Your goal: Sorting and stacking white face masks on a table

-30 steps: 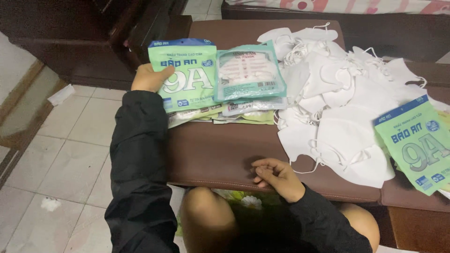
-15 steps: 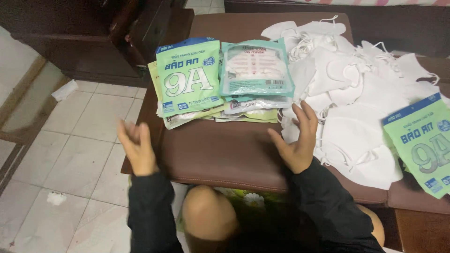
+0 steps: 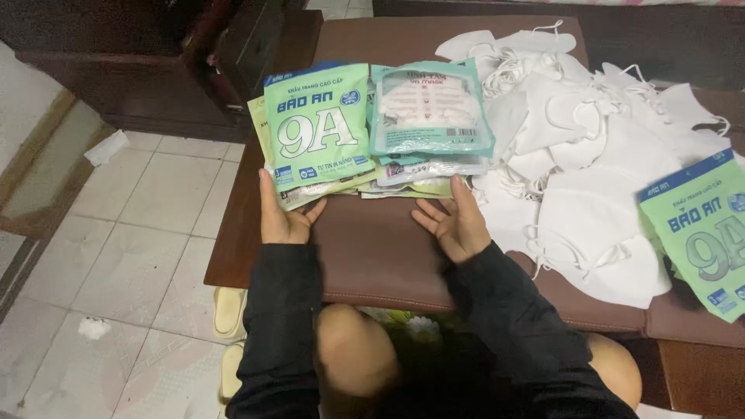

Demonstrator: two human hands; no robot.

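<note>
Both hands have come in to the near edge of the stack of packets (image 3: pixel 365 147) since half a second ago, when the left one hung out over the floor and the right one rested by the loose masks. Now the left hand (image 3: pixel 281 217) lies open, palm up, its fingertips touching the lower left edge of the stack, under the green packet (image 3: pixel 317 128) that sits on top at the left. The right hand (image 3: pixel 456 221) is open too, fingers spread and palm turned inward, just beside the stack's lower right corner, gripping nothing. The stack itself lies on the brown padded surface (image 3: pixel 380 248), toward its far left part, with a teal see-through packet (image 3: pixel 429 109) on top at the right and thinner packets fanned out beneath; how many there are I cannot tell from here. To the right of the stack, touching it, spreads a loose heap of white masks (image 3: pixel 574 163) with their ear loops tangled, covering most of the surface's right half. Another green packet (image 3: pixel 702 233) lies tilted at the far right edge, partly over the heap. Black sleeves (image 3: pixel 283 334) cover both arms, and bare knees show below the surface's near edge. Pale floor tiles (image 3: pixel 132 233) run off to the left, with dark wooden furniture (image 3: pixel 155 62) beyond.
</note>
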